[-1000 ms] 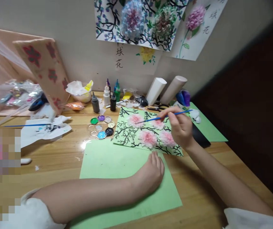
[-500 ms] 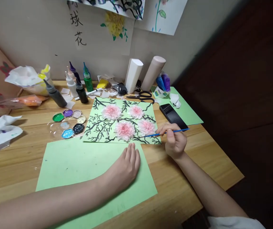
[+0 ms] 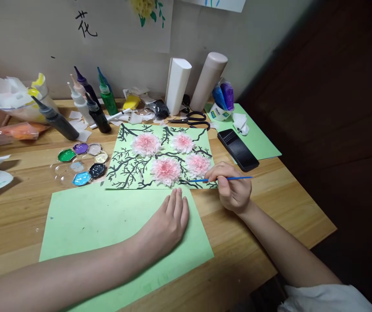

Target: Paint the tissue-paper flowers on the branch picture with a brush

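Note:
My right hand point(image 3: 233, 186) pinches a thin blue paintbrush point(image 3: 234, 178), its tip lying over the lower edge of a green picture sheet point(image 3: 134, 184). Black painted branches and several pink and white paper flowers point(image 3: 166, 170) cover that sheet. The brush tip is just right of the lower middle flower. My left hand point(image 3: 169, 219) lies flat, fingers stretched out, on a larger plain green sheet point(image 3: 82, 229). Its fingertips reach the picture's bottom edge. Left of the picture sits a clear paint palette point(image 3: 66, 170) with green, purple, blue, black and pale paints in its wells.
Paint bottles point(image 3: 99, 115) stand at the back left near a tissue-filled container point(image 3: 10, 102). Black scissors point(image 3: 192, 119), a white bottle point(image 3: 177, 86) and a beige bottle point(image 3: 207, 82) are behind the picture. A black phone point(image 3: 237, 149) lies to its right, by another green sheet point(image 3: 263, 147).
The camera view has tilted downward, showing less of the wall. My right hand and the brush have shifted slightly left along the picture's lower edge. My left hand stays on the plain sheet.

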A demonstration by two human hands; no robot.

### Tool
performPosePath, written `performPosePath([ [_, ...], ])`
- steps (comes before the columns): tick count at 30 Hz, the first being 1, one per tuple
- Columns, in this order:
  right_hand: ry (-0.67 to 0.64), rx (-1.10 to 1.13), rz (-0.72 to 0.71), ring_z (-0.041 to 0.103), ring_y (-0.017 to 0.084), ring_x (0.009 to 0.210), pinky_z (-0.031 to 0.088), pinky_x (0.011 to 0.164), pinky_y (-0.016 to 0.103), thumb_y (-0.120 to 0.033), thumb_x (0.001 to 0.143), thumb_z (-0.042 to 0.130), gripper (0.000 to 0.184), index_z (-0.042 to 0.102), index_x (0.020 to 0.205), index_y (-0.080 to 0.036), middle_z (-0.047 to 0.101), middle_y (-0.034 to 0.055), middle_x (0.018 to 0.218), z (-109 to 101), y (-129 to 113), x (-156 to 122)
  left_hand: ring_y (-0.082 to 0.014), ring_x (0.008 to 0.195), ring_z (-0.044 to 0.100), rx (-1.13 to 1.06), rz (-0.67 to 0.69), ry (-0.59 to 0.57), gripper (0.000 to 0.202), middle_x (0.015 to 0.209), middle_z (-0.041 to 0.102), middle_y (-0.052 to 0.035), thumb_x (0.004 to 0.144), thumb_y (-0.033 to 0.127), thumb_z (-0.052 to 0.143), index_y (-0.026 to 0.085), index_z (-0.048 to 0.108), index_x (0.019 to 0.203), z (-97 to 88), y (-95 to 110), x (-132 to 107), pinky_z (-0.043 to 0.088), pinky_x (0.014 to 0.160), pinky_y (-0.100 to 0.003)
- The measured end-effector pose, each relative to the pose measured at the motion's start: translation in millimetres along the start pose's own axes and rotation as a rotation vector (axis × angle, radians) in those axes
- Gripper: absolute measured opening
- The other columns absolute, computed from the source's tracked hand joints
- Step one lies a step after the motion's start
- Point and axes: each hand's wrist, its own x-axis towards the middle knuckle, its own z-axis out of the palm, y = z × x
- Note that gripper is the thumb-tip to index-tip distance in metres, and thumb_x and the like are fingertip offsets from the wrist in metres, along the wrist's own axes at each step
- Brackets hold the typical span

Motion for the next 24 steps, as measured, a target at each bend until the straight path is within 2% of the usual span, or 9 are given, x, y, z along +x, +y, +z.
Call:
performPosePath([
  [6,0.032,-0.008,0.061,0.058,0.016,0.063,0.047,0.06,0.032,-0.016,0.088,0.041,0.018,0.056,0.078,-0.02,0.061,0.0028,0.067,0.0,0.6,-1.5,-0.0379,0.115,0.054,0.004,0.008,-0.025,0.046,0.123,0.053,-0.0338,0.082,0.012,0.037,-0.01,0.047,0.12,0.3,-0.1,-1.3,0.048,0.091,-0.044],
  [13,0.177,0.004,0.091,0.06,0.016,0.061,0.046,0.056,0.031,-0.024,0.09,0.041,0.022,0.056,0.074,-0.021,0.055,0.0006,0.062,-0.4,0.6,-3.1,-0.0375,0.114,0.055,0.021,0.008,-0.032,0.044,0.122,0.055,-0.0329,0.083,0.012,0.036,-0.01,0.048,0.12,-1.9,-0.6,-0.8,0.048,0.091,-0.044],
  [18,0.122,0.032,0.132,0.06,0.014,0.058,0.046,0.056,0.029,-0.02,0.09,0.041,0.02,0.056,0.076,-0.02,0.058,0.0003,0.064,0.6,1.4,-3.4,-0.0378,0.116,0.054,0.031,0.005,-0.082,0.046,0.123,0.053,-0.0342,0.084,0.013,0.035,-0.011,0.045,0.123,-5.1,0.5,-2.4,0.047,0.092,-0.045],
  [24,0.113,0.008,0.161,0.061,0.014,0.059,0.048,0.055,0.028,-0.023,0.091,0.041,0.022,0.057,0.075,-0.02,0.061,0.0012,0.066,2.1,1.9,-4.6,-0.0382,0.114,0.055,0.026,-0.013,-0.076,0.046,0.121,0.053,-0.0351,0.085,0.013,0.036,-0.01,0.045,0.123,-4.9,2.3,-2.9,0.048,0.089,-0.045],
])
